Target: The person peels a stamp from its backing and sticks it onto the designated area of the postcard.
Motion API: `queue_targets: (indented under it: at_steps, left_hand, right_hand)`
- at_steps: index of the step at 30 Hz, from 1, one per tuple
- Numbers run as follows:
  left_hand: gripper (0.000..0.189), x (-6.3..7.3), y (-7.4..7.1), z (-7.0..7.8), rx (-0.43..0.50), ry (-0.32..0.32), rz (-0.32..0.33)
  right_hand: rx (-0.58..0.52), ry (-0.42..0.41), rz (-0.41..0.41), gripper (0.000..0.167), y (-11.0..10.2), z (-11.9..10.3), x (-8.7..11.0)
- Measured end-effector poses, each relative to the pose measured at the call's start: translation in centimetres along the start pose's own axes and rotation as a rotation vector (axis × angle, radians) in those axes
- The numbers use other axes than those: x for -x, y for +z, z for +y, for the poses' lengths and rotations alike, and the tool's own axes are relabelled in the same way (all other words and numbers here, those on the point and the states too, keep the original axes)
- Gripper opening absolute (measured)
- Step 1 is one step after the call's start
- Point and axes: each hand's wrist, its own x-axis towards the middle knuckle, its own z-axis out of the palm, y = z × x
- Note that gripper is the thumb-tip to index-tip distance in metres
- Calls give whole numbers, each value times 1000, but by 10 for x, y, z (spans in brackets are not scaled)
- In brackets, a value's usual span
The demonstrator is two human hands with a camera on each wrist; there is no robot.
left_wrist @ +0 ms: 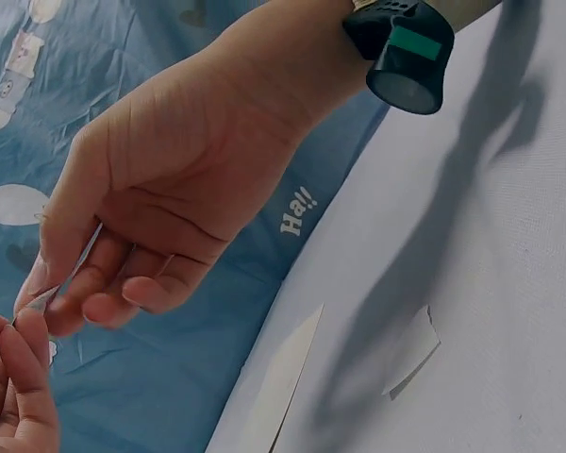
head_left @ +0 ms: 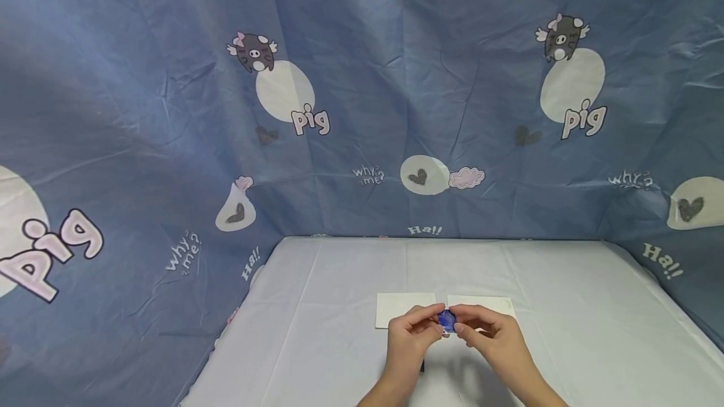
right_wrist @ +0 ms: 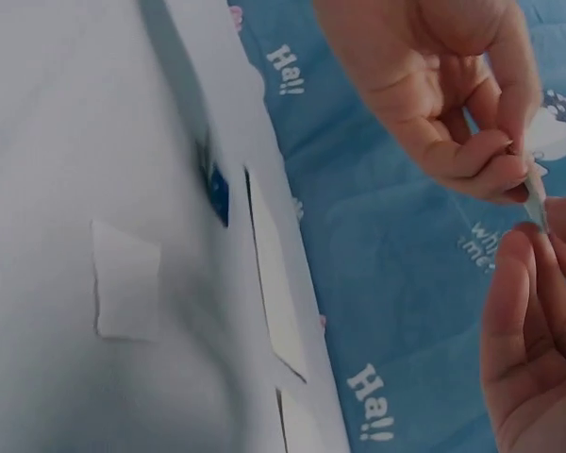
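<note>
Held up over the table is a small, thin blue piece [head_left: 447, 320] with a glossy face; its kind cannot be told. From the left wrist view this thin piece [left_wrist: 44, 300] shows nearly edge-on and pale. My left hand [head_left: 414, 336] pinches one side of it between thumb and fingers. On the opposite side, my right hand [head_left: 493, 333] pinches it the same way, its fingertips close to the left ones. In the right wrist view the left hand [right_wrist: 443, 90] is at the top and the right hand [right_wrist: 538, 330] at the lower right.
Two white cards, the left card [head_left: 390, 309] and the right card [head_left: 498, 304], lie side by side behind the hands. A white paper piece [right_wrist: 127, 280] and a small dark-blue object [right_wrist: 219, 195] rest nearer on the white-covered table [head_left: 317, 344]. A blue printed curtain [head_left: 362, 80] surrounds it.
</note>
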Motion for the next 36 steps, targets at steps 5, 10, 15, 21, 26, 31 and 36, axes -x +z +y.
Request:
queue_targets:
  at_steps: [5, 10, 15, 21, 26, 31, 36]
  left_hand:
    - [38, 0, 0, -1, 18, -35, 2]
    - [36, -2, 2, -3, -39, -45, 0]
    - [35, -4, 6, -2, -157, -27, -5]
    - [35, -8, 6, 0, -269, 11, -6]
    - [35, -19, 3, 3, -448, 94, -40]
    - [33, -31, -1, 7, -633, 148, -91]
    - [36, -35, -5, 1, -808, 145, -131]
  right_hand:
    - [-39, 55, -14, 25, -3, -1, -1]
    - [-31, 53, -17, 26, -9, -1, -3]
    - [-20, 63, -22, 28, -12, 4, -7]
    - [-35, 95, -33, 32, -16, 7, -11]
    - [1, 72, -6, 34, -26, 2, -18]
    - [59, 90, 19, 33, -39, 1, -28]
    - [127, 121, 25, 32, -52, 5, -33]
